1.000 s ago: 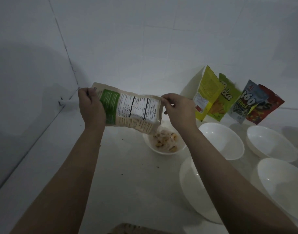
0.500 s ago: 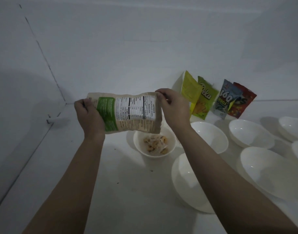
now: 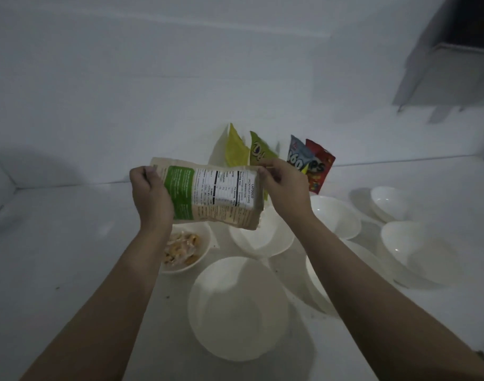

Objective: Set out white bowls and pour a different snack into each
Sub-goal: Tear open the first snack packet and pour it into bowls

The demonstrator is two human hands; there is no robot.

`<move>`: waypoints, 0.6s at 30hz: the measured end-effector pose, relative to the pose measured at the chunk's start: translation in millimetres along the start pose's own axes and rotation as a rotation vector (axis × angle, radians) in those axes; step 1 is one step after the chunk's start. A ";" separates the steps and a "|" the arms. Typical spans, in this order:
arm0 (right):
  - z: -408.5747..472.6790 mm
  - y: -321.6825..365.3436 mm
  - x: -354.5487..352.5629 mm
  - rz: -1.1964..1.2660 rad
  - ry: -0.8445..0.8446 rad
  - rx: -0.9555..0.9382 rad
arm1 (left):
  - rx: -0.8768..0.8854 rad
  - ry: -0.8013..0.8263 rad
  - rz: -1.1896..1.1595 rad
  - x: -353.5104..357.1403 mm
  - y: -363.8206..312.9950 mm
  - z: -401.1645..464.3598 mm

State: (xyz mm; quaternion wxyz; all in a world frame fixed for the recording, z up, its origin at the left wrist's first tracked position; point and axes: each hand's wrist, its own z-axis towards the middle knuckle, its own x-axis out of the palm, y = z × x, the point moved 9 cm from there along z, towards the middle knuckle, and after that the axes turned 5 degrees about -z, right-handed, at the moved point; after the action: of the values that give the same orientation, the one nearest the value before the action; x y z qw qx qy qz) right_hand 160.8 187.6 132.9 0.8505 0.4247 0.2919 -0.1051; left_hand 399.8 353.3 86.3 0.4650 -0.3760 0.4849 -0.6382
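Left hand (image 3: 150,192) gripped the sealed bottom end of the kraft-paper jackfruit chip pouch with green panel and white nutrition label (image 3: 212,193), fingers curled round its edge. Right hand (image 3: 286,188) pinched the top corner of the pouch's open end between thumb and fingers. Pouch was held roughly level in the air, mouth toward the right and dipping only slightly; judged as a level hold to keep the remaining chips in, not a pouring tilt. No chips seen falling.

Small white bowl holding pale yellow chips (image 3: 199,240) sat on the white table (image 3: 70,257), below and to the left of the pouch mouth, partly hidden by the left forearm. Judged: first snack served.

Empty bowls stood around it: large near white bowl (image 3: 238,309) in the foreground, mid white bowl (image 3: 262,240) directly under the pouch mouth, far white bowl (image 3: 337,215) behind the right wrist, another partly hidden by the right forearm, and two right-hand white bowls (image 3: 419,251) well apart toward the edge.

Four unopened snack packets leaned upright on the far wall: yellow packet (image 3: 235,149), green packet (image 3: 258,152), blue-grey packet (image 3: 298,155), red packet (image 3: 319,166). Leaning presumably kept them within reach and labels readable. Four snacks remained to pour.
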 end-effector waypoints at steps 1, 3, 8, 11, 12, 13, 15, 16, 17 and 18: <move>0.3 -9.3 -2.3 0.011 0.014 0.018 | 0.014 0.014 0.014 7.4 -1.2 -2.6; 0.3 -25.3 -3.7 0.022 0.034 0.045 | 0.042 0.028 0.039 18.6 -4.6 -6.7; 4.3 -55.8 6.5 0.013 0.127 0.054 | 0.088 0.003 0.090 34.0 -6.4 -19.1; 8.4 -64.9 9.4 0.004 0.156 0.030 | 0.095 -0.017 0.101 36.9 -3.2 -25.7; 9.5 -66.7 10.6 -0.007 0.174 0.025 | 0.103 -0.025 0.110 37.4 -4.7 -27.8; 10.2 -68.9 12.1 -0.018 0.190 0.025 | 0.114 -0.031 0.123 37.7 -6.3 -29.8; 11.7 -73.4 13.8 -0.044 0.209 0.030 | 0.135 -0.034 0.141 38.8 -9.3 -32.8; 12.2 -73.8 14.2 -0.064 0.218 0.025 | 0.145 -0.032 0.151 39.5 -11.4 -33.7; 12.7 -73.9 14.2 -0.081 0.218 0.019 | 0.157 -0.027 0.160 40.5 -13.2 -33.4; 13.2 -73.6 12.7 -0.089 0.208 0.016 | 0.169 -0.017 0.162 41.8 -15.1 -33.1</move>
State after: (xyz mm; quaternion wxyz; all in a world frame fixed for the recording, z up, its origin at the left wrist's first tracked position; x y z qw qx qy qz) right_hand 145.0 132.7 83.1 0.8067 0.4266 0.3963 -0.1005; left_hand 353.7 323.5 94.0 0.5493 -0.3007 0.4541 -0.6338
